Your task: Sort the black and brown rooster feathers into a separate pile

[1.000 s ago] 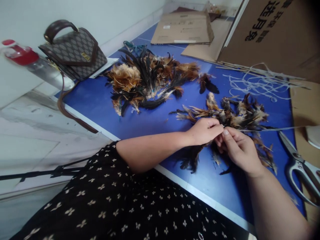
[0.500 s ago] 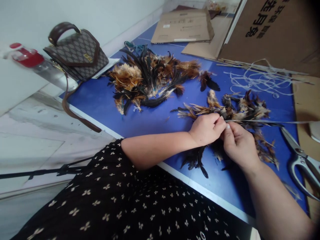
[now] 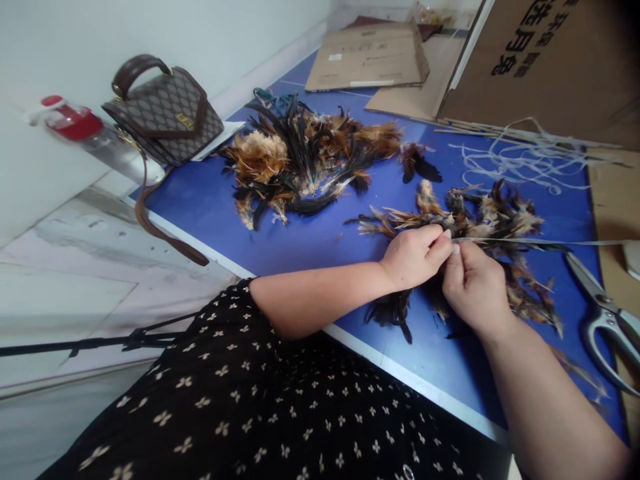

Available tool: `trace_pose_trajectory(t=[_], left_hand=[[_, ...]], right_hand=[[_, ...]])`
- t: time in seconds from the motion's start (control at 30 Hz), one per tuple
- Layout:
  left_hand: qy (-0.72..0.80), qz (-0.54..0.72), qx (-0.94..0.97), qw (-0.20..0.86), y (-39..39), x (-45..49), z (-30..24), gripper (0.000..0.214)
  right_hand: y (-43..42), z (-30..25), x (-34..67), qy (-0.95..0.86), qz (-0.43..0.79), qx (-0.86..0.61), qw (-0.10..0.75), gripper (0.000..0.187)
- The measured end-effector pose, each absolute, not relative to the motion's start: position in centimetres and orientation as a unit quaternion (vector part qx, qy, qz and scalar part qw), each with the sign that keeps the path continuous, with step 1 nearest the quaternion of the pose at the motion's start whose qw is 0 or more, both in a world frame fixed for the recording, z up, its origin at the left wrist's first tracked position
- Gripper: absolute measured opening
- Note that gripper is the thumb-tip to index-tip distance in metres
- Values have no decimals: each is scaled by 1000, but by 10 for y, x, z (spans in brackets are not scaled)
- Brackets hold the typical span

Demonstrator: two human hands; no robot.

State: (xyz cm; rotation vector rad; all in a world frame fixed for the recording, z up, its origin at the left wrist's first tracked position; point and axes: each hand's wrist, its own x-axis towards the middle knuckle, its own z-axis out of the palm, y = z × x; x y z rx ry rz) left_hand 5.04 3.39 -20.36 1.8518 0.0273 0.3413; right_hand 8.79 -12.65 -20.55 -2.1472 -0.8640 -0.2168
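Observation:
My left hand (image 3: 417, 257) is closed, its thumb and forefinger pinched. Dark feathers (image 3: 393, 312) hang out below it and seem held in its grip, though the held ends are hidden. Against its fingertips, my right hand (image 3: 475, 283) pinches a thin white plastic string (image 3: 545, 241), which runs taut to the right edge of the view. Just beyond both hands lies a pile of brown, black and cream feathers (image 3: 493, 210). Scissors (image 3: 603, 310) with metal handles rest to the right of my right hand.
A larger feather pile (image 3: 305, 150) lies farther back on the blue tabletop (image 3: 310, 250). Tangled white string (image 3: 520, 160) and thin sticks lie before a cardboard box (image 3: 545, 73). Flat cardboard (image 3: 367, 57), a patterned handbag (image 3: 165, 117) and a red-capped bottle (image 3: 100, 143) stand behind.
The view has shifted slightly. The dark feathers below my left hand have risen a little. My hands keep their pinch together, and the string stays taut.

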Motion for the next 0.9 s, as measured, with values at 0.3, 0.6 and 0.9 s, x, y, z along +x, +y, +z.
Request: trace_pose_trajectory(t=[0.3, 0.6, 0.9], left_hand=[[51, 69, 589, 804, 45, 64, -207, 37], [-52, -163, 500, 849, 36, 55, -217, 66], [34, -94, 530, 842, 45, 61, -207, 43]], right_hand=[[-131, -192, 86, -229, 65, -663, 710, 47], [-126, -186, 85, -167, 53, -580, 795, 42], [-156, -157, 106, -155, -46, -787, 596, 56]])
